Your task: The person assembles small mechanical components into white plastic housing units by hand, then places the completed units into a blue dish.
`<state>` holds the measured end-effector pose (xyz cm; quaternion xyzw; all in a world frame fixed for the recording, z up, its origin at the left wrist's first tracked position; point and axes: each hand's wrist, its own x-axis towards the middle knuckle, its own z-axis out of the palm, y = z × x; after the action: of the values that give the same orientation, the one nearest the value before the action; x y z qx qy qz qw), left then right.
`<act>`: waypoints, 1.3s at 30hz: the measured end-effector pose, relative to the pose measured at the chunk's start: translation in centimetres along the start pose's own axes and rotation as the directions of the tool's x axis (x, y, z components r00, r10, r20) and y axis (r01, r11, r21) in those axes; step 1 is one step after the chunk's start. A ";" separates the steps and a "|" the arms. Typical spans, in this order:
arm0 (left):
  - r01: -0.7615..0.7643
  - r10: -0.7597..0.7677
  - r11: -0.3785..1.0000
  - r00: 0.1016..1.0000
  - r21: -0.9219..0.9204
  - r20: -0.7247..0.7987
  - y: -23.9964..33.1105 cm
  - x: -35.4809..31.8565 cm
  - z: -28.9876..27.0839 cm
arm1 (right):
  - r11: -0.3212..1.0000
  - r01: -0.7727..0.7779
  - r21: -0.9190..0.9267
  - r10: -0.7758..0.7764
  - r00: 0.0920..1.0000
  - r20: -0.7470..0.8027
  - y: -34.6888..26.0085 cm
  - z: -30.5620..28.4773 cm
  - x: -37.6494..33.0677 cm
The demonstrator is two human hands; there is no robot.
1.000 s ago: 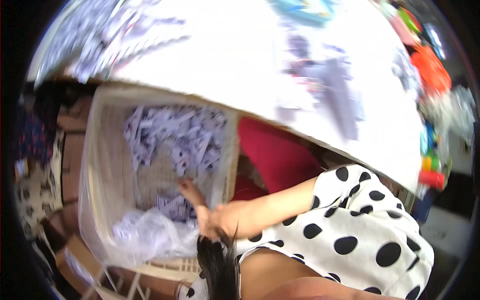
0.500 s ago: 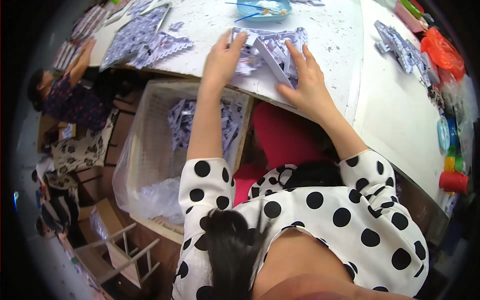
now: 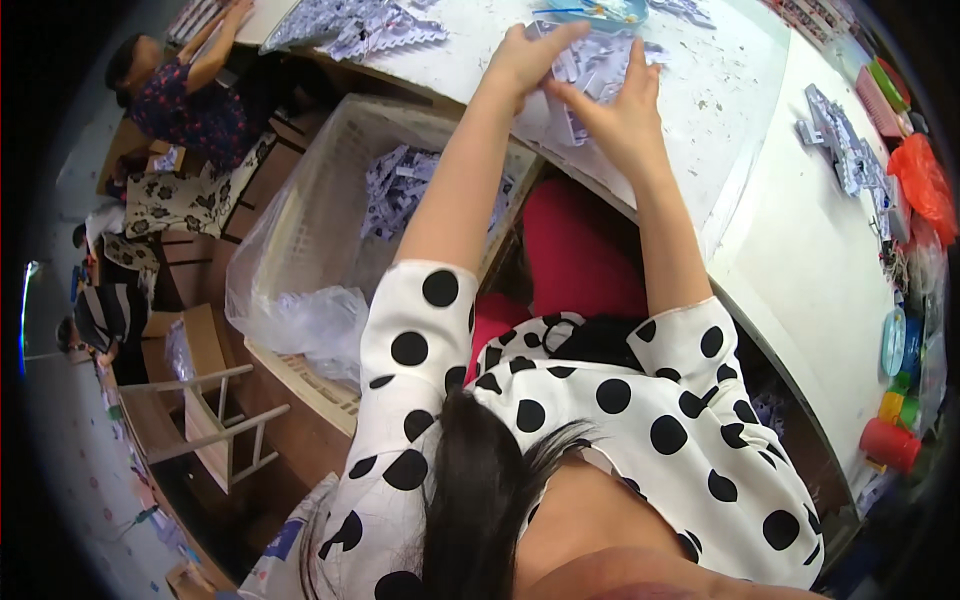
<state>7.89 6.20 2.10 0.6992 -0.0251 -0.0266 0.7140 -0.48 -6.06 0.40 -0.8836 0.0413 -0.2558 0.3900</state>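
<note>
Near the edge of the white worktable, my two hands cup a loose heap of pale lilac-grey plastic pieces from both sides. My left hand is at the heap's left, with a finger reaching over its far side. My right hand lies along the right side, thumb and fingers spread apart. A long, flat-sided piece sticks out toward me below the heap. Both hands touch the pieces with fingers apart; the left fingertips are partly hidden.
Beyond my hands stands a light-blue dish. More grey pieces lie to the left, others on the right-hand table. A plastic-lined crate holds pieces by my left arm. A co-worker sits at far left.
My hands have come closer together around the pieces, drawing them into a tighter heap. The whole view has turned, with the crate and co-worker appearing higher up.
</note>
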 end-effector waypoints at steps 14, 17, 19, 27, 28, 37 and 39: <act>-0.017 0.089 0.872 0.988 -0.489 0.125 -0.1 -13.0 -4.7 | 0.887 0.383 0.260 -0.360 0.923 -0.133 -5.7 1.1 -9.3; -0.205 0.179 0.835 0.979 -0.510 -0.100 -1.2 -16.2 -9.3 | 0.841 0.455 0.294 -0.492 0.868 0.062 -8.3 2.6 -11.1; -0.211 0.176 0.814 0.977 -0.541 -0.117 -2.2 -16.7 -13.2 | 0.777 0.475 0.413 -0.551 0.830 0.082 -9.0 6.0 -11.9; -0.069 -0.391 0.726 0.776 -0.684 -0.494 -16.6 -16.2 -25.1 | 0.703 0.270 0.658 -0.632 0.662 0.404 -7.6 21.9 -14.3; -0.078 -0.420 0.676 0.776 -0.732 -0.471 -18.9 -16.7 -26.5 | 0.725 0.226 0.650 -0.610 0.650 0.453 -7.0 22.7 -15.1; -0.196 -0.704 0.408 0.553 -0.891 -0.445 -47.5 -21.8 -34.4 | 0.820 0.572 0.023 -0.127 0.142 0.982 7.9 26.2 -24.7; -0.231 -0.709 0.330 0.580 -0.915 -0.402 -51.3 -21.4 -35.1 | 0.891 0.453 0.028 -0.157 0.250 0.955 7.7 26.5 -24.6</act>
<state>-11.08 41.66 -49.92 0.1076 0.4208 0.1424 0.8894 -7.94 13.04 -30.40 -0.8957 -0.3341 0.2421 0.1657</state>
